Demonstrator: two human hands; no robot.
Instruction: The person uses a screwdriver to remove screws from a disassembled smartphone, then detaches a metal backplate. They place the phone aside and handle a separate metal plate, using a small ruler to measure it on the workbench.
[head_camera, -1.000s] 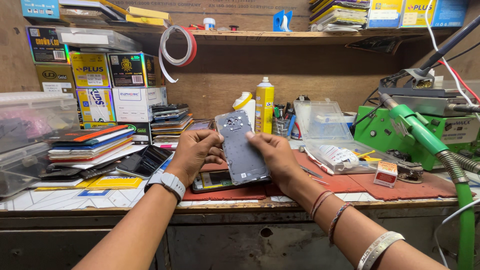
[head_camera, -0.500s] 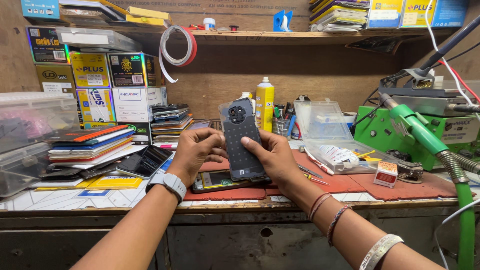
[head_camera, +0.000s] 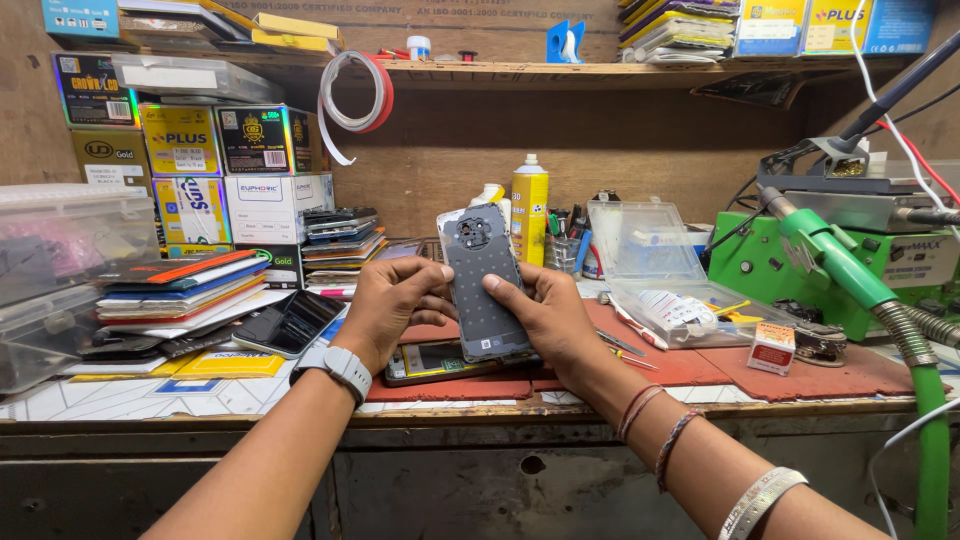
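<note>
Both my hands hold a dark grey phone back cover (head_camera: 482, 285) upright above the workbench, its inner side with a round camera cut-out facing me. My left hand (head_camera: 390, 305), with a white watch on the wrist, grips its left edge. My right hand (head_camera: 545, 320), with bracelets on the wrist, grips the right edge, thumb on the panel. Below the cover, an opened phone body (head_camera: 440, 360) lies flat on a red mat (head_camera: 700, 365).
A yellow spray can (head_camera: 529, 210) and a clear plastic parts box (head_camera: 660, 265) stand behind. A green machine with a hose (head_camera: 830, 260) fills the right. Stacked phones, cases and boxes (head_camera: 180, 290) crowd the left. A tape roll (head_camera: 355, 95) hangs from the shelf.
The back cover has been lifted and tipped more upright in my hands, away from the phone body on the mat. Both hands kept their grip.
</note>
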